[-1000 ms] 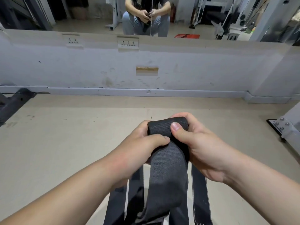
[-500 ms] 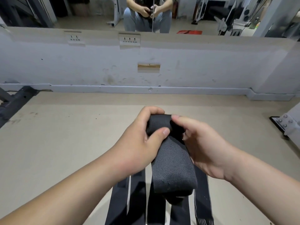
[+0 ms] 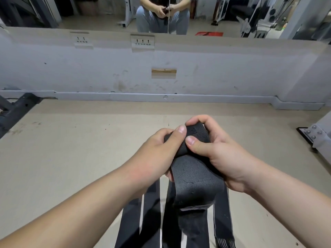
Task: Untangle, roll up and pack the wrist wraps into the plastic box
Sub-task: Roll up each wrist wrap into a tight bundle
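Observation:
Both hands hold one black wrist wrap (image 3: 194, 178) in front of me, above the floor. Its far end is wound into a small roll (image 3: 196, 134). My left hand (image 3: 157, 151) grips the roll from the left, thumb on top. My right hand (image 3: 220, 151) curls around it from the right, thumb pressed beside the left thumb. The loose tail hangs toward me and folds under itself. Several more black straps (image 3: 150, 217) lie side by side on the floor beneath. No plastic box is in view.
A beige floor (image 3: 71, 158) runs to a low white wall (image 3: 107, 72) with a mirror above it showing a seated person. A dark metal frame (image 3: 16, 111) stands at the left, a grey bolted machine foot (image 3: 317, 138) at the right.
The roll has grown as the hands turned it. My right hand closed around it from the right again, and the hanging tail got shorter.

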